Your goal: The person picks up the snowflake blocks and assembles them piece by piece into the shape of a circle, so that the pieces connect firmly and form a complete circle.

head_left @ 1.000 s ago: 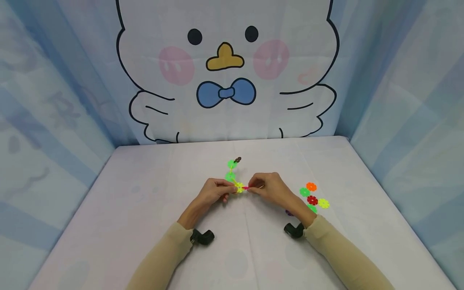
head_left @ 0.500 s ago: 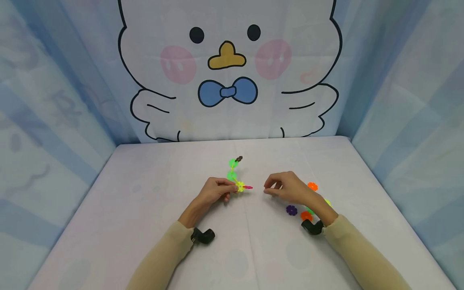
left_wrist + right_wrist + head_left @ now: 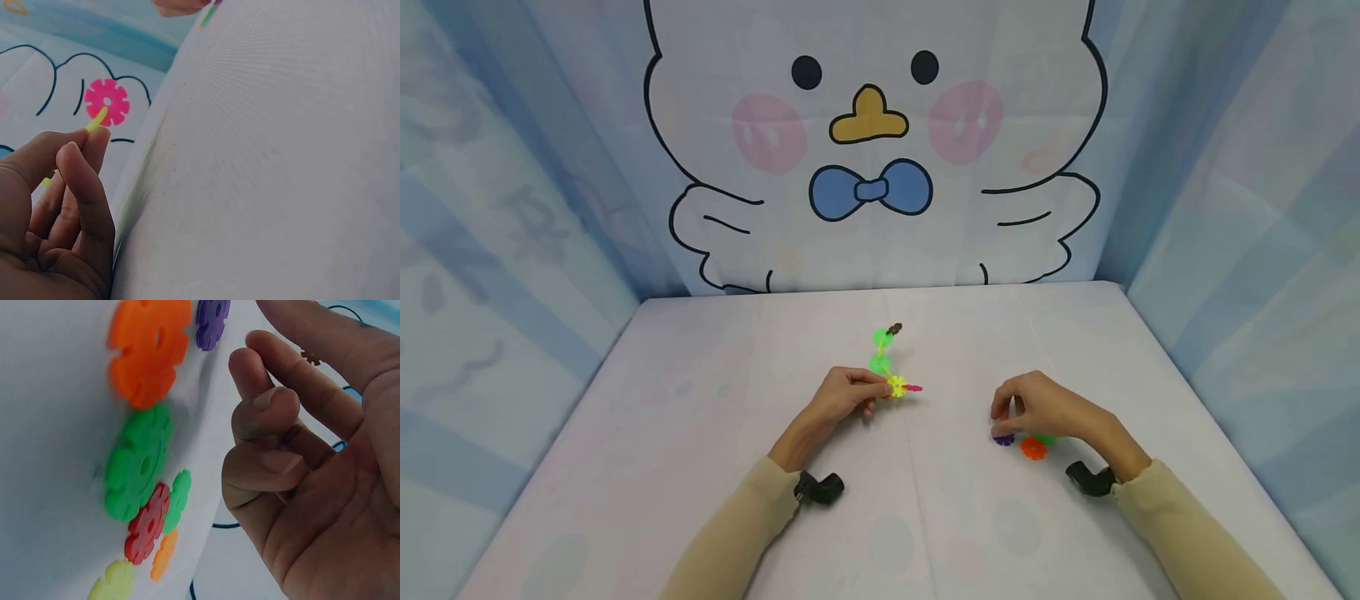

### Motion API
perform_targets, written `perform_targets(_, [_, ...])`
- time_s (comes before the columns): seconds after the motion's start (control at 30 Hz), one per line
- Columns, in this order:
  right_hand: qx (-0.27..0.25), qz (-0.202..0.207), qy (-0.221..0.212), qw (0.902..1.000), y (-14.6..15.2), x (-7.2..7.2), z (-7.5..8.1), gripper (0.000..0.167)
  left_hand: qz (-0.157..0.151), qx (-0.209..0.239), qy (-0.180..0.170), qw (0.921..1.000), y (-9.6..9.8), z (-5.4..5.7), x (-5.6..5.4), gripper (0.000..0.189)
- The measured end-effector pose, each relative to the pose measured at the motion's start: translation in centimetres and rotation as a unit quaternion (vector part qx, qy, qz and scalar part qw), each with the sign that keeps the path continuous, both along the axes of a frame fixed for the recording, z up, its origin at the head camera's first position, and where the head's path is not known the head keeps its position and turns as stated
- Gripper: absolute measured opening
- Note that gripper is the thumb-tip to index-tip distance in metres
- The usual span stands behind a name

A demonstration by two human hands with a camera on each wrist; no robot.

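Observation:
My left hand (image 3: 850, 392) pinches a yellow slotted plastic disc (image 3: 898, 386) between thumb and fingers. That disc belongs to a joined chain with green discs (image 3: 879, 363), thin yellow edge-on pieces and a brown disc (image 3: 894, 329) at the far end. A pink disc (image 3: 94, 97) sticks out from the yellow one, seen flat in the left wrist view. Over on the right, my right hand (image 3: 1052, 406) hovers by a purple disc (image 3: 1003, 439), thumb and forefinger apart. From the right wrist view, the purple disc (image 3: 212, 325) lies just beyond the relaxed fingers, apparently untouched.
Near the right hand lie an orange disc (image 3: 1033, 447) and a green disc (image 3: 134, 469). Red (image 3: 147, 528), yellow (image 3: 114, 581), another green (image 3: 178, 500) and another orange disc (image 3: 164, 556) lie farther along the white table. A printed curtain (image 3: 868, 242) stands behind.
My right hand has let go of the pink disc, which stays on the chain, and has moved right and nearer to the purple disc. The left hand keeps its hold.

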State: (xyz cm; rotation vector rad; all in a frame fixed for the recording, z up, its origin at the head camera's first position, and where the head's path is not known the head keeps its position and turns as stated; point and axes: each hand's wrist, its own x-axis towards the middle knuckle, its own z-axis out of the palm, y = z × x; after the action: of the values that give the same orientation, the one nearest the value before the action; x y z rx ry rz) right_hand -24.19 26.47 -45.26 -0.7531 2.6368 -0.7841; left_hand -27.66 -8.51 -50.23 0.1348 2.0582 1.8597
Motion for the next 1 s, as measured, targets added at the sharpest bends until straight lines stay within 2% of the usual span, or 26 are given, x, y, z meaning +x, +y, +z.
perform_targets(0.27, [0.035,-0.027,-0.011,0.9989,0.55,0.67,-0.12,0.029,0.0,-0.002,-0.003,1.0,0.16,-0.2,-0.18,0.02])
perform_targets(0.67, [0.019,-0.019,-0.002,0.9996,0.53,0.65,-0.41,0.029,0.002,-0.001,0.001,1.0,0.08,-0.04,-0.01,0.018])
perform_targets(1.0, [-0.004,-0.006,-0.013,0.9999,0.48,0.77,0.09,0.025,0.005,-0.007,-0.005,1.0,0.05,0.01,-0.02,0.018])
